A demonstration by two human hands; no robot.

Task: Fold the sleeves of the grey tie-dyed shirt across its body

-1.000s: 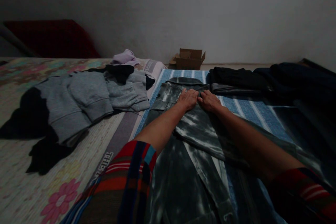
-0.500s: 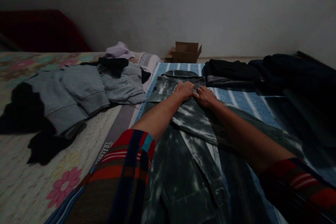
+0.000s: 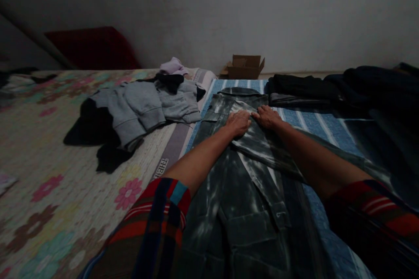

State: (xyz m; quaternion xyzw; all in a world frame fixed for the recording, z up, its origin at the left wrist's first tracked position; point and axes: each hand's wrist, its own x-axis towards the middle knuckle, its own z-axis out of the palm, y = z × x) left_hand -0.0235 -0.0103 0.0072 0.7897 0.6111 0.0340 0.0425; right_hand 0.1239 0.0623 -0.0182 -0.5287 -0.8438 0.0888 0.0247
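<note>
A grey tie-dye shirt (image 3: 242,200) lies spread on a blue striped cloth (image 3: 314,122), its collar at the far end. My left hand (image 3: 238,123) rests flat on the shirt's upper chest with fingers stretched out. My right hand (image 3: 267,116) lies flat beside it, almost touching, on a sleeve folded across the shirt. Both arms reach forward in red striped sleeves. Neither hand grips anything.
A pile of grey and black clothes (image 3: 137,107) lies on the floral sheet (image 3: 49,183) to the left, with a lilac garment (image 3: 173,66) behind it. Dark folded clothes (image 3: 327,89) sit at the right. An open cardboard box (image 3: 245,67) stands by the wall. A red cushion (image 3: 93,48) is far left.
The view has swung to the left, showing more floral sheet. Both hands stay flat on the shirt, having slid slightly down from the collar.
</note>
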